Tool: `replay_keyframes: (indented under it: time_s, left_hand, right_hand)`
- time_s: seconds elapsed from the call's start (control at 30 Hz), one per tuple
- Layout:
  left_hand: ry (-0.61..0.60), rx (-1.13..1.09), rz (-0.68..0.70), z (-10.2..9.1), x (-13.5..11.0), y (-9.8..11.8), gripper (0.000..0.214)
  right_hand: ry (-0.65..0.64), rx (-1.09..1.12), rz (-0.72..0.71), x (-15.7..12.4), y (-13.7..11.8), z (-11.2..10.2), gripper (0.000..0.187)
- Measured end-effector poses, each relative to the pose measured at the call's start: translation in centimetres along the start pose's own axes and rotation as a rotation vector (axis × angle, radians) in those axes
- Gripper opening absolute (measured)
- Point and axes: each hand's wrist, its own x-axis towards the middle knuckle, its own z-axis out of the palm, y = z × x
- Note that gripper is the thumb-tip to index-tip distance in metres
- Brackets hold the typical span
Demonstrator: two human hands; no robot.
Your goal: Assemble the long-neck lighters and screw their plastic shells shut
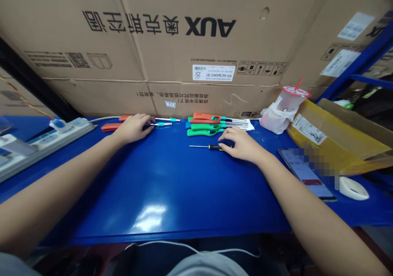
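Lying near the bench's (168, 186) far edge, a thin screwdriver (211, 146), likely light, stiff and best pinched at its handle, sits under the right hand (241, 143), grip unclear, while the left hand (133, 128) rests loosely curled on 2 orange-handled tools (109, 126).

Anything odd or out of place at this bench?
The large cardboard box behind the blue table stands upside down: its lettering and handling symbols read inverted. Nothing looks spilled or broken.
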Motion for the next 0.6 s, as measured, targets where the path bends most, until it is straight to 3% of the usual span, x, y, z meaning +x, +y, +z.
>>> replay_keyframes:
  time_s: [0.13,0.3,0.47,0.6]
  left_hand:
    - [-0.062,-0.090,0.115,-0.2,-0.6,0.5,0.037]
    - [-0.150,-0.230,0.321,-0.3,-2.0,3.8,0.037]
    - [-0.216,-0.295,0.470,0.5,-3.7,9.8,0.028]
    - [-0.211,-0.284,0.488,1.4,-4.1,15.8,0.027]
  right_hand:
    - [-0.102,0.056,-0.068,-0.2,-0.4,-0.4,0.017]
    - [-0.180,0.078,-0.040,-0.4,-0.4,-0.7,0.014]
    - [-0.110,0.019,0.030,-0.2,-0.1,-0.1,0.013]
    - [0.010,0.005,0.051,-0.1,-0.5,0.1,0.022]
